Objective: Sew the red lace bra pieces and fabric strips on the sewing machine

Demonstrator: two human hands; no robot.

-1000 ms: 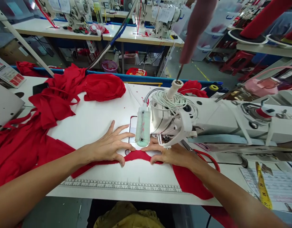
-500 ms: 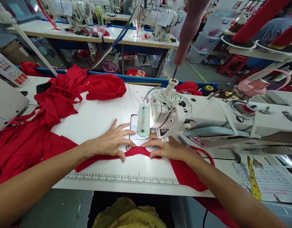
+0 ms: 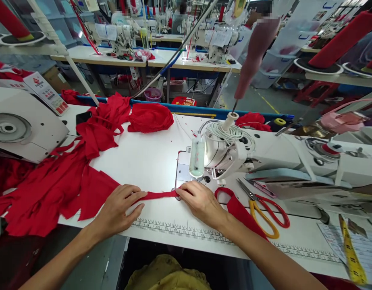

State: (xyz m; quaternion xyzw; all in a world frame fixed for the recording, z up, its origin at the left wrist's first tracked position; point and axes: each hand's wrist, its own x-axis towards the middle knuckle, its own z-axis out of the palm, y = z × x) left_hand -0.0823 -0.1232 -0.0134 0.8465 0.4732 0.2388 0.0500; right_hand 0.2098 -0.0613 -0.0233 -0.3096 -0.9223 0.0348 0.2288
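A narrow red fabric strip [image 3: 161,195] runs between my two hands, in front of the sewing machine [image 3: 228,149]. My left hand [image 3: 121,207] grips its left end with curled fingers, the thumb a little lower. At the other end, my right hand [image 3: 200,203] pinches the strip beside the metal needle plate [image 3: 183,172]. Past my right hand, more red fabric [image 3: 243,211] trails toward the table's front edge under my forearm. The clear guard [image 3: 197,157] hangs just behind my right fingers. What my right palm covers is hidden.
Scissors [image 3: 266,209] with red and yellow handles lie right of my right hand. Loose red fabric [image 3: 71,185] is heaped at left, with a red bundle [image 3: 151,117] behind. A printed ruler [image 3: 186,231] lines the front edge. A yellow tape measure [image 3: 350,251] lies at far right.
My left hand has moved left along the strip, and its spread fingers have curled in. The strip now lies straight and narrow between my hands. The view has shifted, uncovering the scissors.
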